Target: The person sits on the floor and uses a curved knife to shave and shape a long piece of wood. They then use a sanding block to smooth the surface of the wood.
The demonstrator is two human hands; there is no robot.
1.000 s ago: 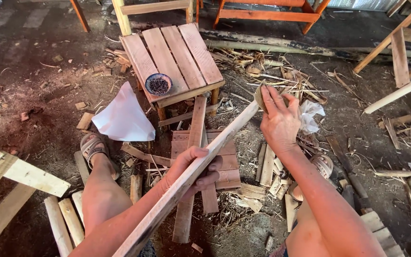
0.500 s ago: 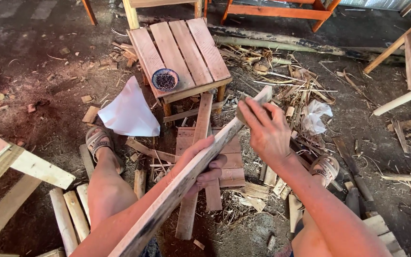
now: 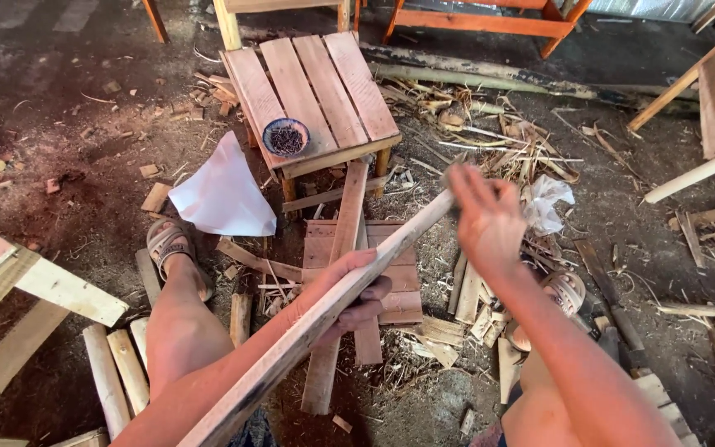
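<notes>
Now the left hand [image 3: 357, 290] is closed around the middle of a long wooden slat [image 3: 324, 314]; the right hand [image 3: 486, 219], fingers open, touches its far end, above the dirt floor [image 3: 59, 141] near a small slatted stool [image 3: 316, 91].

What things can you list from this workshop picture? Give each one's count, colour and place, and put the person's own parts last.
long wooden slat: one, pale brown, slanting across the middle, held in both hands
slatted stool: one, reddish brown, top centre
small bowl: one, dark blue, on the stool's front left corner
white sheet: one, on the ground left of the stool
plastic bag: one, clear-white, right of centre
slat panel: one, reddish, on the ground under the slat
round sticks: several, pale, lower left
sandals: two, tan, on the feet
left hand: gripping the slat's middle
right hand: blurred, at the slat's far end
</notes>
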